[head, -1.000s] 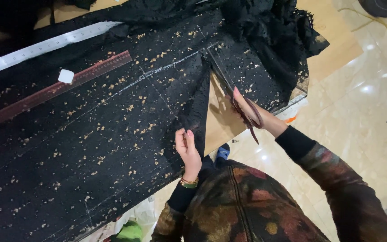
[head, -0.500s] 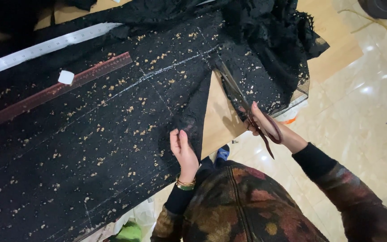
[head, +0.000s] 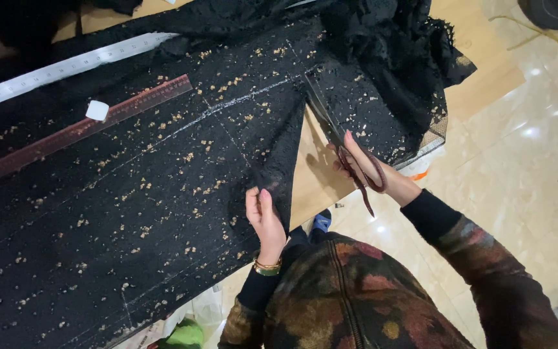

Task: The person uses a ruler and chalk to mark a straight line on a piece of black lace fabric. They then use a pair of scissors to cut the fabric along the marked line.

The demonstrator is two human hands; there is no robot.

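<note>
The right hand is gripping dark-handled scissors and cutting the black lace fabric with gold flecks, which is lying spread on the wooden table. The left hand is pinching the cut edge. The cut is reaching about halfway along the chalk line; the far half is remaining uncut.

Place: a sewing workshop
Signs: chalk-marked black fabric over a cutting table, 2 long rulers, scissors

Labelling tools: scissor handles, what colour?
Dark reddish-brown scissors handles, in the right hand; head view.
</note>
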